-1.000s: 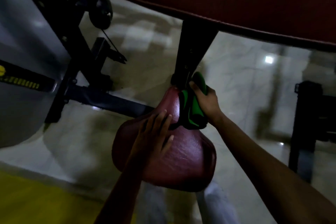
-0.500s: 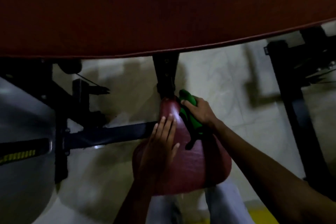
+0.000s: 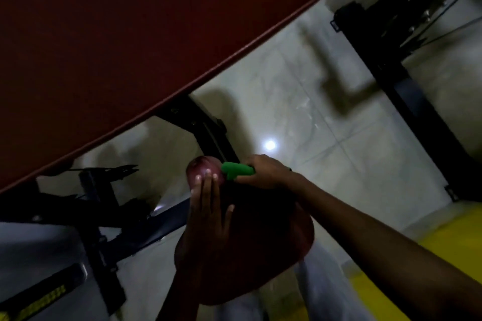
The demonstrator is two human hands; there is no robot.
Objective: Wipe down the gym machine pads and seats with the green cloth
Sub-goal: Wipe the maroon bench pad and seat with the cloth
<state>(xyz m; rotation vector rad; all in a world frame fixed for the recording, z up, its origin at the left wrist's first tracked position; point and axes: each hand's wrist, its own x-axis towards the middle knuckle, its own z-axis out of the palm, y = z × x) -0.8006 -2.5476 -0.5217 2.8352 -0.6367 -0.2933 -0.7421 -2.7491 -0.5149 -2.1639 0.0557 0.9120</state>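
Green cloth (image 3: 236,170) bunched in right hand (image 3: 266,172) (against seat (image 3: 260,255)).

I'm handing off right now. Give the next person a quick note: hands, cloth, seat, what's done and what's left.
Left hand: flat, fingers straight, resting on the red seat near its narrow front end.
Right hand: grips the bunched green cloth against the seat's nose, beside the black support post.
Done: can't tell how much of the seat is wiped.
Left: the rest of the seat, and the large red pad overhead.
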